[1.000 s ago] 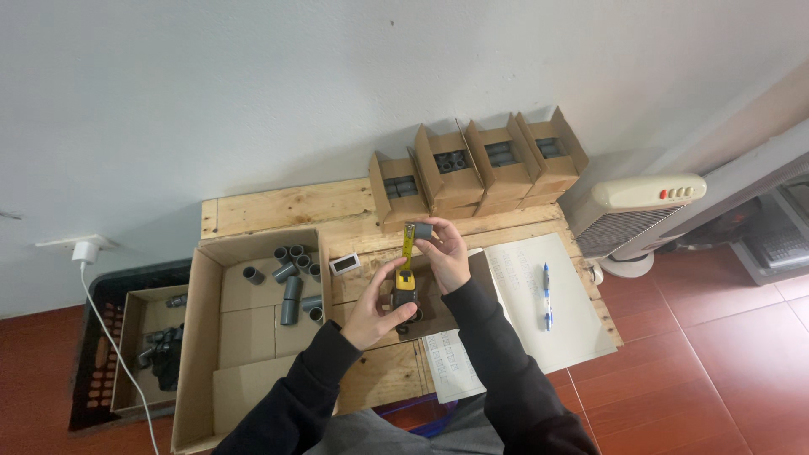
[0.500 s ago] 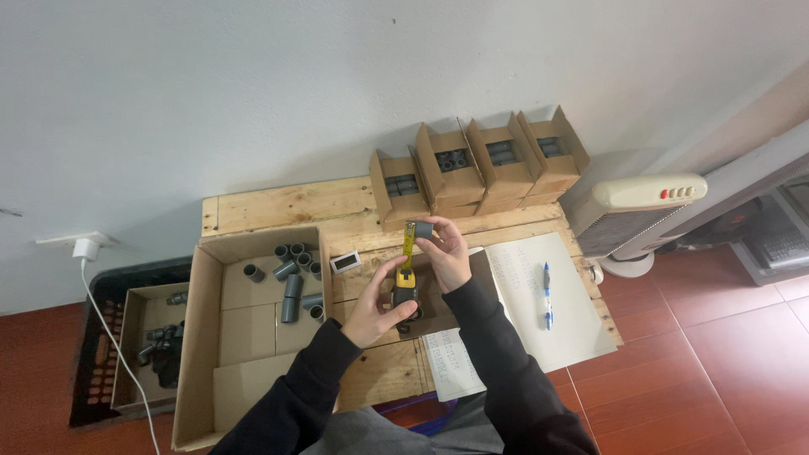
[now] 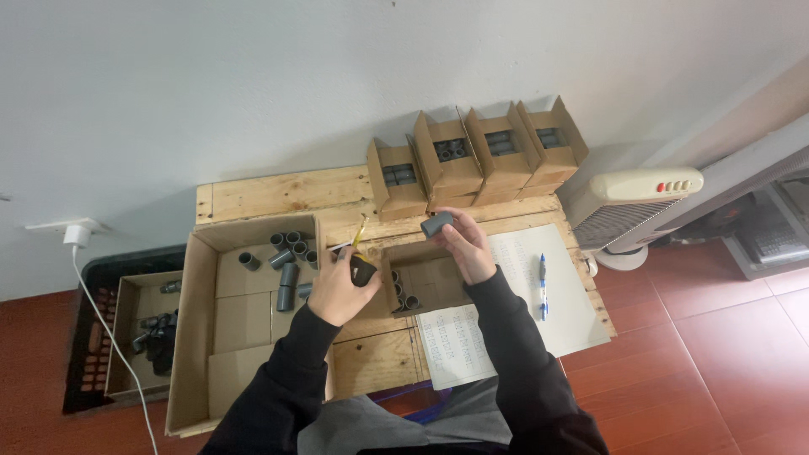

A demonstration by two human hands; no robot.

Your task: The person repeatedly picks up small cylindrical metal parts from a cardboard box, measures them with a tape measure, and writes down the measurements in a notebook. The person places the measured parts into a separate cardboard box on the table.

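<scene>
Your left hand and right hand are bare, no gloves. Long black sleeves cover both your arms to the wrists, plain, lightly creased. Grey trousers show at your lap.

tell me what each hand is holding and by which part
Right hand grips a grey pipe fitting by its lower end; left hand holds a yellow-and-black tool by its black body.

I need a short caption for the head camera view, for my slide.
Seated person's right hand holds a grey pipe fitting, left hand a yellow-and-black tool, above cardboard boxes.
</scene>
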